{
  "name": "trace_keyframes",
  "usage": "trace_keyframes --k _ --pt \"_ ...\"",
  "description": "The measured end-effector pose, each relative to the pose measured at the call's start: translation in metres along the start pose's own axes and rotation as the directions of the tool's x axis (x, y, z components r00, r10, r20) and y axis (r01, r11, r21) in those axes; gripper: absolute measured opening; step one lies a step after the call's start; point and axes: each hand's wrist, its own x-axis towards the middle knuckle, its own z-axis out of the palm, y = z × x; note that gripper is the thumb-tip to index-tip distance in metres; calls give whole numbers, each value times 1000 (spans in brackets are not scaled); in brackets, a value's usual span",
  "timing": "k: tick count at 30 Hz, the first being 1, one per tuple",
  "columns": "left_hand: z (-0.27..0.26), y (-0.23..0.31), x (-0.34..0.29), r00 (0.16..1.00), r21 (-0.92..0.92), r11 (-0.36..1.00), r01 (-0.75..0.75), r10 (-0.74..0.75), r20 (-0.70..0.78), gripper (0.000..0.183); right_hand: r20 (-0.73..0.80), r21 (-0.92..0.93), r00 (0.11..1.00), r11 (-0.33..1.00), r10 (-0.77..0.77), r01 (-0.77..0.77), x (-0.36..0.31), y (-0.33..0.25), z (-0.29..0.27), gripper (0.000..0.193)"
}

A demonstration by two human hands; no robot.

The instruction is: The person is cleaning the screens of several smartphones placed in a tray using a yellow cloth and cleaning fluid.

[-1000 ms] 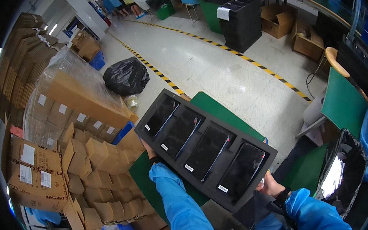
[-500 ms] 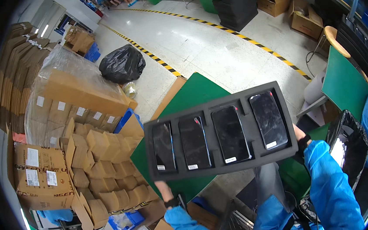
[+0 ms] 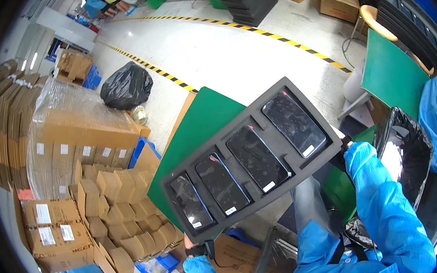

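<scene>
A dark grey foam tray [image 3: 218, 147] is held up before me in both hands, tilted so its right end is higher. Several black phones [image 3: 256, 156] lie in its separate pockets, one to a pocket, each with a small white label and a red mark. My left hand [image 3: 188, 241] grips the tray's lower left corner, most of its fingers hidden behind the foam. The right end is gripped by my right hand [image 3: 337, 133], whose fingers are also largely hidden. Beyond and below the tray is a green tabletop [image 3: 200, 109].
An open carton with cardboard dividers [image 3: 126, 212] stands at left, beside a labelled carton [image 3: 55, 231] and wrapped boxes [image 3: 72, 128]. A lined bin [image 3: 411, 140] and a green table [image 3: 394, 69] are at right. Black trays [image 3: 248, 1] are stacked far back.
The tray has turned, its right end rising and its left end dropping, with both hands still on it. The surroundings have shifted left and somewhat up in the view.
</scene>
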Motion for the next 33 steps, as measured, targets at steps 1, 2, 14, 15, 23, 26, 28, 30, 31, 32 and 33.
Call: trace_keyframes --k 1,2,14,15,23,26,28,30,31,32,33 --pt "9 10 23 996 22 1000 -5 3 92 50 -51 -48 998 999 -22 20 -3 -27 89 46" --pt "23 17 42 986 42 999 -8 1 166 50 -83 -96 996 995 -40 32 6 -42 156 46" --pt "81 126 111 922 169 942 -292 229 313 42 -355 -73 933 994 55 -86 3 -117 314 35" --pt "93 138 118 906 177 930 -323 249 343 41 -397 -113 878 935 267 -336 2 -125 315 35" --pt "223 211 129 684 199 811 -550 301 664 35 -505 -101 856 977 114 -189 -90 -185 322 51" --pt "244 219 105 634 194 771 -606 321 704 33 -579 -289 780 954 -240 79 -174 -239 338 36" --pt "259 229 88 598 193 739 -645 331 730 32 -644 -268 732 962 -224 58 -243 -224 340 36" --pt "271 231 64 571 192 713 -674 339 748 30 -720 -237 667 971 -189 19 -321 -216 332 36" --pt "277 231 50 560 190 701 -687 344 754 29 -752 -223 636 975 -173 1 -368 -202 340 36" --pt "284 233 37 546 191 683 -705 351 761 29 -784 -204 601 979 -158 -9 -368 -217 325 36" --pt "287 233 29 538 189 671 -717 361 762 28 -808 -191 571 981 -144 -24 -410 -201 337 36"
